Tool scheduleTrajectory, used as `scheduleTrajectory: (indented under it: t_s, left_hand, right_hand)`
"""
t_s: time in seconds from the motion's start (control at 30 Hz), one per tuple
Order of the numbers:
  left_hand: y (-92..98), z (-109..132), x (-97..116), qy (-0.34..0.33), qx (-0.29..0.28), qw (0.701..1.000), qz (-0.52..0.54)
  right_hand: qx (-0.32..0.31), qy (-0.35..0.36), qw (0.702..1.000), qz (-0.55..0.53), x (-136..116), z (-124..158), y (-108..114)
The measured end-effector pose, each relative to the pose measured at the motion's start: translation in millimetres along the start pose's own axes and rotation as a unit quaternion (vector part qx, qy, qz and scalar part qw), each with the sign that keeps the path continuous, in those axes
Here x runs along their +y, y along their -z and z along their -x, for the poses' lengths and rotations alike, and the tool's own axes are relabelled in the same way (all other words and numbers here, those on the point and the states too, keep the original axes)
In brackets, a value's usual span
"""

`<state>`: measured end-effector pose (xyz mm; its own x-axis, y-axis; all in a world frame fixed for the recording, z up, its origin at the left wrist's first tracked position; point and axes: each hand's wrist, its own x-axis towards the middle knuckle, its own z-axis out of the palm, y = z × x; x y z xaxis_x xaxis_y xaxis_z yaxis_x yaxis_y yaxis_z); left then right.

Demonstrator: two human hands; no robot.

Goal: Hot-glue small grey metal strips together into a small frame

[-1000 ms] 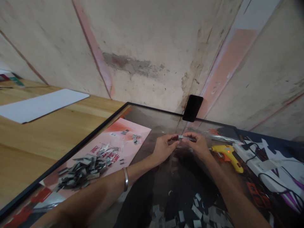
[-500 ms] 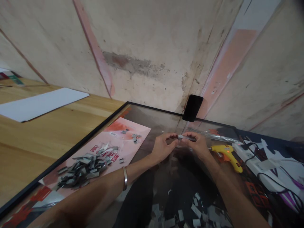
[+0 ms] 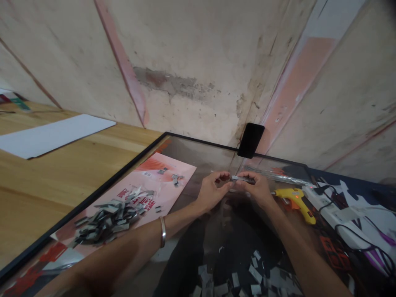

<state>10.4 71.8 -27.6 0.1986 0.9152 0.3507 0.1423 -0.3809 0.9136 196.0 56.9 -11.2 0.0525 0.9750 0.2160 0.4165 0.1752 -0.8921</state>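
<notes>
Over the glass-like tabletop (image 3: 204,150), both hands meet fingertip to fingertip. A small light-grey rectangular piece (image 3: 235,177) is pinched between them, with a thin darker strip running from it towards the right fingers. My left hand (image 3: 213,189) closes thumb and forefinger at the left end of the piece. From the other side, my right hand (image 3: 258,187) grips it the same way. The piece is too small to show its exact kind. To the left, a pile of similar grey pieces (image 3: 113,216) lies on a pink printed sheet (image 3: 182,167).
A yellow glue gun (image 3: 295,200) lies right of my right hand, beside a white power strip (image 3: 324,206) with cables. A black phone (image 3: 251,140) leans against the wall. More light pieces (image 3: 255,274) are scattered near me. White paper (image 3: 58,134) rests on the wooden table (image 3: 102,165).
Hardly anything differs. Both hands keep their pinch on the small grey piece in almost the same spot.
</notes>
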Motion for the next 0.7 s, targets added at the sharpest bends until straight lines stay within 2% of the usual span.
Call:
scheduleTrajectory:
  t_s: [0.7]
  left_hand:
    - [-2.6, -0.5, -9.6, -0.004, -0.010, 1.000, 0.019]
  right_hand:
    - [-0.006, -0.003, 1.000, -0.008, 4.7, -0.6, -0.1]
